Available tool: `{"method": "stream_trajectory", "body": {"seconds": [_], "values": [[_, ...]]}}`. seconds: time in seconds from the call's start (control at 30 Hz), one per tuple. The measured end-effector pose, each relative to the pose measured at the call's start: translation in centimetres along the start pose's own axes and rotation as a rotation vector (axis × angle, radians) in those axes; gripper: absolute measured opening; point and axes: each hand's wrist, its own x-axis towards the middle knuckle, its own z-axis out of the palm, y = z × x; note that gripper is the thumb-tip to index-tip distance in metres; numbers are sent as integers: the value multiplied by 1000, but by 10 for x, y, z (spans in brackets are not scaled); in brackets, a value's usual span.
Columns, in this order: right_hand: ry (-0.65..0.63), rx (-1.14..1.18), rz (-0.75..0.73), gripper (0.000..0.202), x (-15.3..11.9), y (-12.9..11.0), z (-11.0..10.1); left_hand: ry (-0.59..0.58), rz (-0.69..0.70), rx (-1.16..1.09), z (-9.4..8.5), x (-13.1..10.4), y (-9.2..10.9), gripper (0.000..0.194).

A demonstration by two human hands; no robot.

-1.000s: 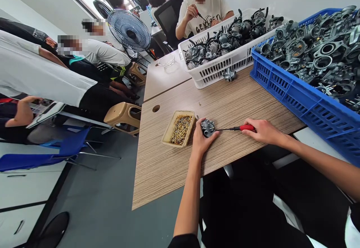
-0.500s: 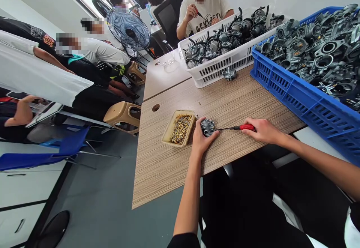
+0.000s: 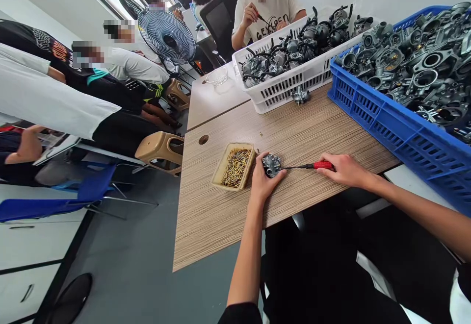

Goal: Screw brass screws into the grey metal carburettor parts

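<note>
My left hand is closed around a small grey metal carburetor on the wood-grain table. My right hand grips the red handle of a screwdriver. Its dark shaft lies almost level, and the tip meets the right side of the carburetor; the exact contact point is too small to tell. Just left of my left hand sits a cream tray filled with brass-coloured screws or jets. A tiny brass piece lies on the table beyond the tray.
A white basket of carburetors stands at the back, with one carburetor before it. On the right is a blue crate full of metal parts. Another person works behind the white basket. A fan and stool are left.
My hands, the carburetor and the screwdriver look nearly unchanged. In the background at the far left, a person in a black and white top has shifted slightly.
</note>
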Motion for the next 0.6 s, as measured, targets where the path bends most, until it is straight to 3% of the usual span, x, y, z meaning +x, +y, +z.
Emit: {"method": "stream_trajectory", "body": {"seconds": [0.6], "values": [[5,-24,-9,22,0,0,1,2,0,-12,0,0,1,73]]}}
